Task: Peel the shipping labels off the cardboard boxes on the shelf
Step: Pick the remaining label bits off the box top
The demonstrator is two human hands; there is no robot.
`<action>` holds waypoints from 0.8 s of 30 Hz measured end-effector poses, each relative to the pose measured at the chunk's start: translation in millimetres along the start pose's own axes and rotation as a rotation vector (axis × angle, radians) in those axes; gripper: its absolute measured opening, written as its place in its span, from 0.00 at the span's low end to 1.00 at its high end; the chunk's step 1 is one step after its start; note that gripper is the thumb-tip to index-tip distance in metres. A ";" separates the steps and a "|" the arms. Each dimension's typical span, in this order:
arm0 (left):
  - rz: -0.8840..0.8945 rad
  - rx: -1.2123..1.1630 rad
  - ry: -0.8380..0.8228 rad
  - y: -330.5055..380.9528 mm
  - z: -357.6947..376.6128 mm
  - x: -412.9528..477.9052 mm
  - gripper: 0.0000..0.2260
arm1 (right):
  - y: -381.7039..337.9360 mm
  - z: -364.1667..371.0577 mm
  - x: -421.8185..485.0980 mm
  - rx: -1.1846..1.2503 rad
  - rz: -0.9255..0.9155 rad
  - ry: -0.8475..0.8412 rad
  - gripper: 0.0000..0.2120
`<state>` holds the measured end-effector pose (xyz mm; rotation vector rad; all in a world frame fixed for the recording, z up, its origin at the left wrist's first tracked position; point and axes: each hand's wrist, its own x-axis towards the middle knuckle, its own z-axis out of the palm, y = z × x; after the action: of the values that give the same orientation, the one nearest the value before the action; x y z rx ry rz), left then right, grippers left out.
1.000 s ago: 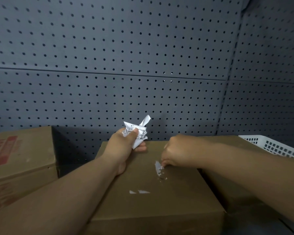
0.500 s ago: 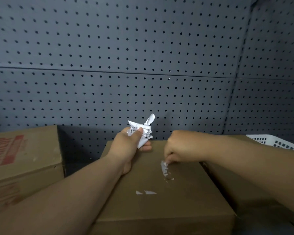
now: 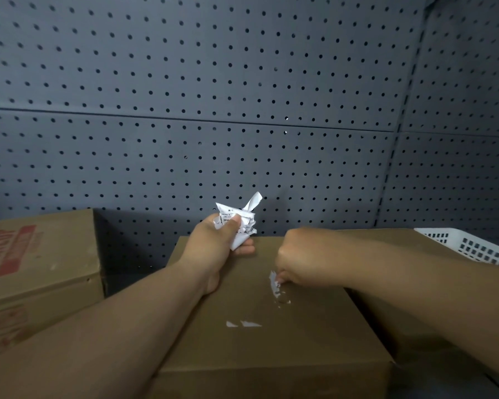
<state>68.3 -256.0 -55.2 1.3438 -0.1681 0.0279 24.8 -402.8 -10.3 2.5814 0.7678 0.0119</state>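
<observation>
A plain brown cardboard box lies in front of me on the shelf. My left hand rests on its far edge and grips a crumpled white ball of peeled label paper. My right hand is curled knuckles-up over the box top, its fingertips pinching a small white label remnant still stuck there. Two more tiny white scraps cling to the box top nearer to me.
Another cardboard box with red print stands at the left, with a dark gap between the two. A third box sits behind my right arm, and a white slotted plastic basket is at far right. Grey pegboard closes the back.
Both hands stay in nearly the same place; my right fingertips keep working at the same remnant. The view shifted slightly.
</observation>
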 end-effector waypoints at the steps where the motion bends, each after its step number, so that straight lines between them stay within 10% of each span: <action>1: 0.000 0.003 0.000 -0.1 0.1 -0.2 0.07 | -1.0 1.5 -0.3 -0.002 0.014 0.008 0.15; 24: 0.006 0.023 0.020 0.5 -0.8 0.1 0.07 | 10.6 -6.2 4.0 0.201 0.070 -0.022 0.13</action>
<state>68.4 -255.1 -54.8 1.3652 -0.1550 0.0487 32.9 -406.1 -0.8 2.7925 0.7027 -0.0763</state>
